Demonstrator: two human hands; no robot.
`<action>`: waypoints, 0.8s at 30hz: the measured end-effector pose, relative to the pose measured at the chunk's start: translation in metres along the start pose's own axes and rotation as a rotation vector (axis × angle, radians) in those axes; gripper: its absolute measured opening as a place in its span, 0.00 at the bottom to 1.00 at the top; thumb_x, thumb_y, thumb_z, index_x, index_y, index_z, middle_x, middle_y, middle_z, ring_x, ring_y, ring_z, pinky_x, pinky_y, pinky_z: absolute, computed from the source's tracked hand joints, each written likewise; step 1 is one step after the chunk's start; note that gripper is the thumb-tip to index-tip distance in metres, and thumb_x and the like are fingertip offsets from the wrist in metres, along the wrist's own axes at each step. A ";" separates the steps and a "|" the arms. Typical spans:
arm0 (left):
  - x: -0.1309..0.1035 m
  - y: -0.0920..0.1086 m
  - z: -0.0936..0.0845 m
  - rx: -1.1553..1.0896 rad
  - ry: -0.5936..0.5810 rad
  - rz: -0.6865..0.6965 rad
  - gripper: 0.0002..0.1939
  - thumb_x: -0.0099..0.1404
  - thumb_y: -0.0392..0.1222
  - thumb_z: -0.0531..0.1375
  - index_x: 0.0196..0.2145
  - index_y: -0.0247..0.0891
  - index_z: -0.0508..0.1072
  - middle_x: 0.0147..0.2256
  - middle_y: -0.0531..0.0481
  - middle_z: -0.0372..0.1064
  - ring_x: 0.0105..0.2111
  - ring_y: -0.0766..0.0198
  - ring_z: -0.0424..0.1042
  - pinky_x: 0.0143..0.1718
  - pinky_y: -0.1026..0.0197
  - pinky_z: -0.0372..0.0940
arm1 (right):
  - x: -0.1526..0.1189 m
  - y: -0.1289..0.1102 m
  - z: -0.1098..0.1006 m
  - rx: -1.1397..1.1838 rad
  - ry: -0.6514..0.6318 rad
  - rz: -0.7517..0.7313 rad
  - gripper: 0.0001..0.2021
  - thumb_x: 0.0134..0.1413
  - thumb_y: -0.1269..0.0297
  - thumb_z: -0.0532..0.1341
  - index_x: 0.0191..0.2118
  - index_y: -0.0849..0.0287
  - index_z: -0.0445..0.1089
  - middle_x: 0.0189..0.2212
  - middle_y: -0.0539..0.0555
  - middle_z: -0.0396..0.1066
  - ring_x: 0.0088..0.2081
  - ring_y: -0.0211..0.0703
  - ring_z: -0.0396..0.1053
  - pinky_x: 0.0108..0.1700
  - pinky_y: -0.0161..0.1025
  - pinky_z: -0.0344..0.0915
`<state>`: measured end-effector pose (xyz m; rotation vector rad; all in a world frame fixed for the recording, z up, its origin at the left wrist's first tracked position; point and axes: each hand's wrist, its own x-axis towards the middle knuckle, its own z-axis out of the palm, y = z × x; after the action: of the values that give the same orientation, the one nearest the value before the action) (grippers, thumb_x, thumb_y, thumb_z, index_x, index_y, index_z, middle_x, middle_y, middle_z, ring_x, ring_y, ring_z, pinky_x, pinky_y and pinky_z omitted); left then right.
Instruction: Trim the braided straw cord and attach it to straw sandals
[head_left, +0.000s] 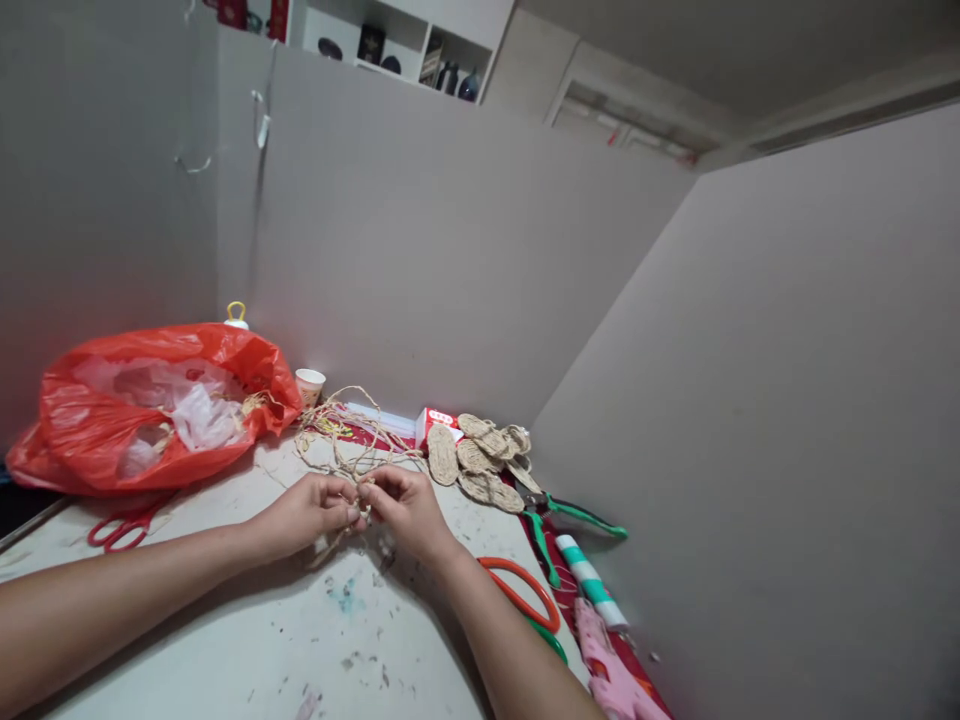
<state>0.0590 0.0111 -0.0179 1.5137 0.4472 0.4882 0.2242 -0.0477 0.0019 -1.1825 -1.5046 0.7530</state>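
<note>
Over the middle of the white table [330, 620], my left hand [311, 513] and my right hand [405, 505] meet, fingertips almost touching. Both are closed in a pinch on a tan braided cord [351, 455]. The loose loops of this cord spread out behind my hands. Just what lies between the fingertips is small and partly hidden. Right of the loops, several woven oval pieces [442, 455] lie in a pile beside a small red and white box [437, 419].
A red plastic bag [90, 420] stands at the left, with red scissors [120, 530] before it and a paper cup [310, 384] beside it. Along the right edge lie green-handled pliers [585, 515], orange-and-green-handled scissors [525, 590], a striped roll [592, 582] and a pink glue gun [611, 670].
</note>
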 end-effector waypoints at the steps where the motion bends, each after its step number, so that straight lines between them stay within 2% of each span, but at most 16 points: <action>1: 0.000 0.001 -0.001 -0.019 0.004 -0.012 0.12 0.56 0.44 0.63 0.34 0.33 0.72 0.29 0.47 0.72 0.25 0.69 0.63 0.28 0.64 0.54 | 0.000 -0.001 -0.001 0.016 -0.004 0.011 0.08 0.48 0.62 0.61 0.27 0.62 0.70 0.19 0.47 0.66 0.18 0.32 0.60 0.21 0.30 0.57; 4: -0.001 0.008 0.002 -0.016 0.040 -0.064 0.12 0.54 0.44 0.64 0.34 0.33 0.74 0.29 0.46 0.73 0.25 0.69 0.64 0.28 0.65 0.54 | 0.001 -0.004 -0.002 0.046 -0.029 0.029 0.08 0.47 0.61 0.62 0.26 0.61 0.69 0.18 0.47 0.65 0.18 0.31 0.60 0.21 0.30 0.57; 7: -0.002 0.014 0.006 -0.011 0.068 -0.106 0.09 0.53 0.43 0.65 0.30 0.34 0.74 0.27 0.47 0.73 0.22 0.71 0.62 0.25 0.66 0.52 | 0.002 -0.006 -0.002 0.049 -0.051 0.018 0.08 0.47 0.62 0.61 0.26 0.61 0.68 0.17 0.46 0.63 0.18 0.31 0.59 0.21 0.30 0.56; 13: -0.002 0.013 0.008 -0.013 0.098 -0.129 0.12 0.54 0.45 0.65 0.30 0.32 0.75 0.30 0.44 0.73 0.23 0.71 0.63 0.25 0.67 0.53 | 0.005 -0.002 -0.005 0.042 -0.035 0.010 0.07 0.48 0.62 0.60 0.26 0.61 0.68 0.18 0.46 0.64 0.18 0.31 0.59 0.21 0.29 0.57; 17: -0.002 0.016 0.009 -0.056 0.086 -0.171 0.14 0.54 0.48 0.65 0.30 0.33 0.72 0.30 0.44 0.74 0.24 0.68 0.67 0.27 0.66 0.56 | 0.007 0.007 -0.009 0.031 -0.036 0.017 0.07 0.49 0.62 0.60 0.26 0.61 0.68 0.18 0.46 0.64 0.18 0.31 0.60 0.21 0.29 0.57; 20: -0.002 0.018 0.009 -0.078 0.067 -0.196 0.15 0.53 0.48 0.66 0.30 0.33 0.71 0.28 0.45 0.73 0.23 0.69 0.66 0.25 0.67 0.56 | 0.007 0.012 -0.009 0.041 -0.050 0.017 0.08 0.49 0.62 0.60 0.27 0.61 0.69 0.19 0.46 0.64 0.18 0.31 0.61 0.21 0.29 0.57; 24: 0.000 0.015 0.005 -0.105 0.068 -0.212 0.15 0.53 0.48 0.66 0.31 0.32 0.72 0.29 0.45 0.73 0.22 0.71 0.65 0.23 0.68 0.54 | 0.008 0.006 -0.008 0.056 -0.035 -0.003 0.09 0.49 0.60 0.60 0.26 0.61 0.68 0.19 0.46 0.64 0.18 0.31 0.61 0.22 0.30 0.58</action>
<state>0.0616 0.0065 -0.0027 1.3345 0.6193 0.3911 0.2336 -0.0396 0.0012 -1.1304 -1.5043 0.8128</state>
